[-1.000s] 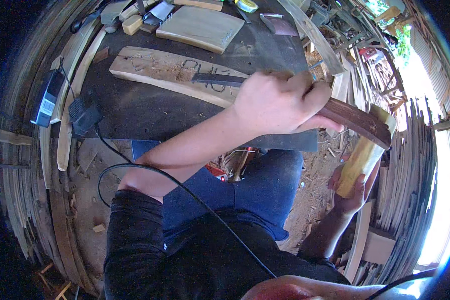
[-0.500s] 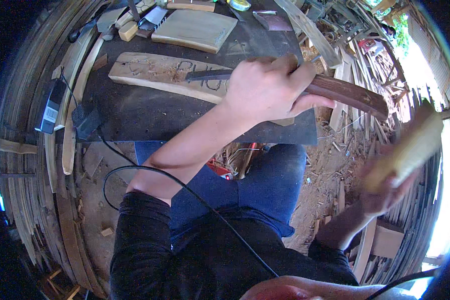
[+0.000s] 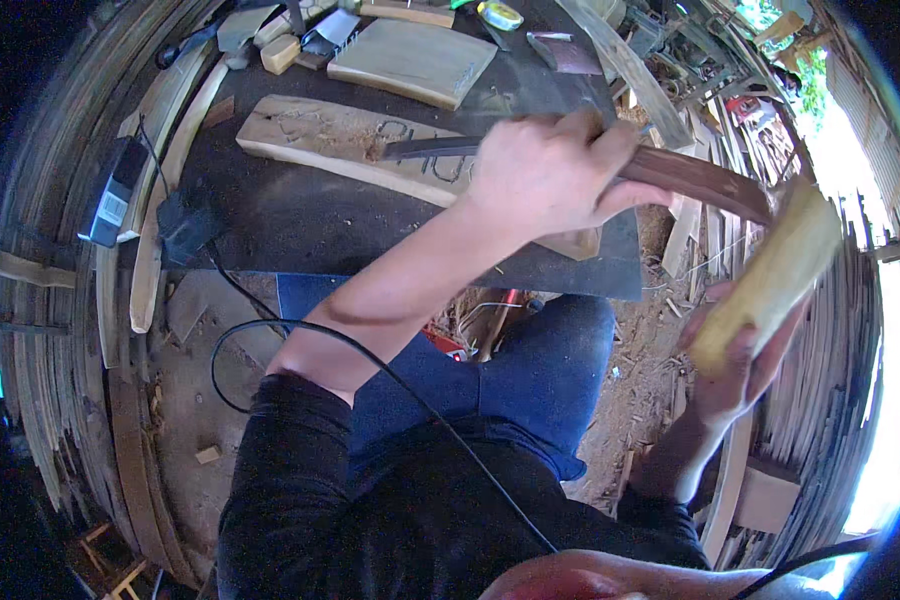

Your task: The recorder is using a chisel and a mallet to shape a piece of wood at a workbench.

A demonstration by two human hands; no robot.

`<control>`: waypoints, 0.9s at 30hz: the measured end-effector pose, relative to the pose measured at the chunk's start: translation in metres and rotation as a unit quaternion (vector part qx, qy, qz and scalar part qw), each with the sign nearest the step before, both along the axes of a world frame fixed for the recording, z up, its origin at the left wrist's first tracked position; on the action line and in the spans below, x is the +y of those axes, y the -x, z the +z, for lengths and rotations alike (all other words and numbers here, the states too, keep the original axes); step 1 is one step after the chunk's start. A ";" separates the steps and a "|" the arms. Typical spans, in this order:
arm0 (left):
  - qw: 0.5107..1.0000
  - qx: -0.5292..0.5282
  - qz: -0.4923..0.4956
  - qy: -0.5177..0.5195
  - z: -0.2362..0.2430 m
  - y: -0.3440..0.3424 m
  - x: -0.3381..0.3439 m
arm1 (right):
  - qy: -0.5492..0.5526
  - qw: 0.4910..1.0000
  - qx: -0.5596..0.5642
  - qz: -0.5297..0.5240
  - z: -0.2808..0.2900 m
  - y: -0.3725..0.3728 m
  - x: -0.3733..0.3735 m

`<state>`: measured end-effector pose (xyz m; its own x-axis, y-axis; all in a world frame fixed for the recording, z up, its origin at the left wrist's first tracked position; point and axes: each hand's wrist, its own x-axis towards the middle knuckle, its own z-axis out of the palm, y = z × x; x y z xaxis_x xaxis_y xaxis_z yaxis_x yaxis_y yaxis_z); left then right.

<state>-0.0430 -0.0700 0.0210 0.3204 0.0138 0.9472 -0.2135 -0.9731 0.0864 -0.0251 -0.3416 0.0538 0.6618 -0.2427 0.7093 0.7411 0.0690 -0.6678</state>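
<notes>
My left hand [image 3: 548, 175] is wrapped round a chisel with a long brown wooden handle [image 3: 698, 182] and a dark metal blade [image 3: 425, 148]. The blade's tip meets a wooden board [image 3: 315, 138] on the dark table, at a spot with loose shavings. Dark carved or drawn marks run along the board, and my left hand and forearm cover part of it. To the right, my right hand [image 3: 735, 380] grips a pale, thick wooden block [image 3: 770, 275]. The block's upper part is at the butt of the chisel handle; whether they touch is unclear.
A flat wooden slab [image 3: 413, 62] lies at the back of the dark table [image 3: 270, 220], near a yellow tape measure [image 3: 500, 14]. A black cable [image 3: 410, 395] crosses in front of my left arm. Long planks [image 3: 175, 190] flank the table's left side; stacked wood lines the right.
My right hand has swung the wooden block leftward to the end of the chisel handle. My left hand keeps the chisel on the board. The view has shifted slightly.
</notes>
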 end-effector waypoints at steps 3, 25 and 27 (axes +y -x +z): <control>0.999 0.027 0.023 0.016 -0.001 0.000 0.009 | 0.047 0.999 -0.005 0.009 -0.011 -0.033 -0.075; 1.000 0.018 -0.024 0.002 0.000 -0.001 -0.010 | 0.100 0.977 0.116 0.145 -0.004 0.023 0.005; 0.999 0.028 -0.019 0.004 -0.002 -0.002 -0.008 | 0.103 0.970 0.140 0.168 -0.004 0.021 -0.001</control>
